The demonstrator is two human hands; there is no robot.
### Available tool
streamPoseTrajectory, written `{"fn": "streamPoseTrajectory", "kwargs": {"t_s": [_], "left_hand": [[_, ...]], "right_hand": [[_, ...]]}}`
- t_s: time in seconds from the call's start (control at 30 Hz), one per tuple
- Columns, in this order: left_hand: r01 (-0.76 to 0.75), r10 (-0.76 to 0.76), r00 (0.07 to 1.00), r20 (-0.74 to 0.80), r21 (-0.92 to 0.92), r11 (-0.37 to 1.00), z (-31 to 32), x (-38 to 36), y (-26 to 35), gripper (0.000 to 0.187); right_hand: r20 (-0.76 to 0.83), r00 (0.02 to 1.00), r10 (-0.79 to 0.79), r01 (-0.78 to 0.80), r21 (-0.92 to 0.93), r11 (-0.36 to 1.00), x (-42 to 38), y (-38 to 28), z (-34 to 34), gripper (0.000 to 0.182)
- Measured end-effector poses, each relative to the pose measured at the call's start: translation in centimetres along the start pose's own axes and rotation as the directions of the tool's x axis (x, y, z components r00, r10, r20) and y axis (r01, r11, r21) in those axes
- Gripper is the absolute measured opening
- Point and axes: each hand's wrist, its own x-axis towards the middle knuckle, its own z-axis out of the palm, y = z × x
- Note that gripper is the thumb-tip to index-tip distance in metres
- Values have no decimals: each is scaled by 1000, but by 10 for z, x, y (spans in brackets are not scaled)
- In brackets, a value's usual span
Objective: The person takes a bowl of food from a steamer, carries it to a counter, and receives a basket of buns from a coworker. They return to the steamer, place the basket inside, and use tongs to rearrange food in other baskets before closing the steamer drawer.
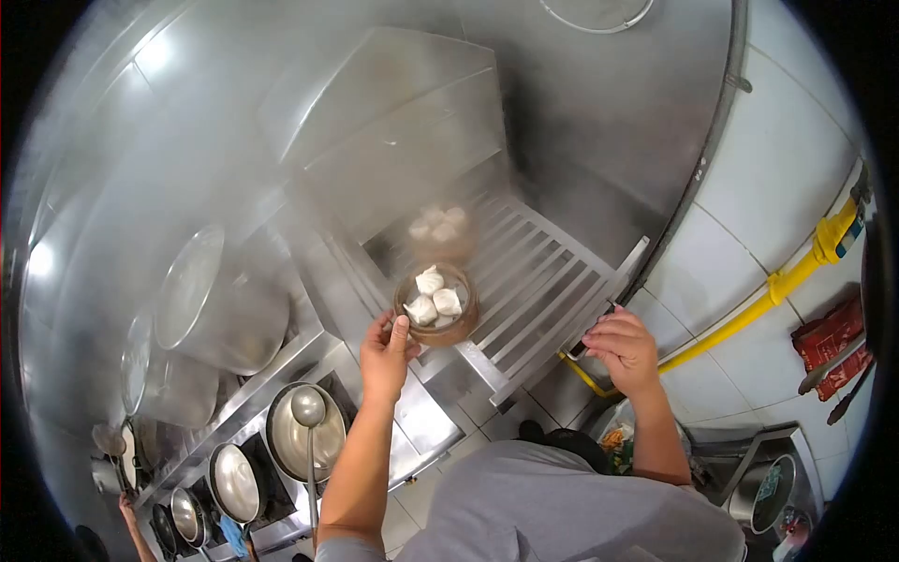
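Observation:
My left hand (384, 361) grips the near left side of a round bamboo steamer basket (462, 328), thumb at its rim. Inside the basket sit several white dumplings (431, 298). Just behind it, blurred by steam, stands a second basket (445, 251) with more white dumplings. Both are at the left part of a slatted metal rack (538, 281) reaching out of a steaming metal cabinet (403, 122). My right hand (623, 351) is at the rack's right front, fingers curled beside a dark handle (579, 350). What those fingers hold, if anything, is hidden.
Large metal pots (239, 318) stand at the left. Below them, a stove carries several pans, one wok (328, 440) with a ladle (309, 407). Another person's arm (136, 529) shows at lower left. A yellow pipe (721, 328) runs along the tiled wall at right.

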Motion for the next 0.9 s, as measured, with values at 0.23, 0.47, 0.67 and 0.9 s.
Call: {"fn": "streamPoseTrajectory", "kwargs": {"t_s": [0.23, 0.47, 0.67, 0.9], "left_hand": [[-572, 663, 748, -10, 497, 653, 57, -7, 14, 50], [-778, 912, 372, 170, 593, 207, 83, -34, 21, 20], [-714, 815, 543, 201, 622, 323, -3, -126, -78, 28], [-73, 375, 898, -229, 764, 642, -70, -174, -184, 29]], "right_hand": [[-15, 1000, -15, 15, 3, 1000, 0, 5, -2, 18], [-21, 1000, -23, 20, -95, 995, 1, -3, 0, 16], [-68, 997, 21, -26, -66, 997, 12, -8, 13, 18], [-19, 997, -69, 66, -137, 988, 87, 15, 75, 12]]}}
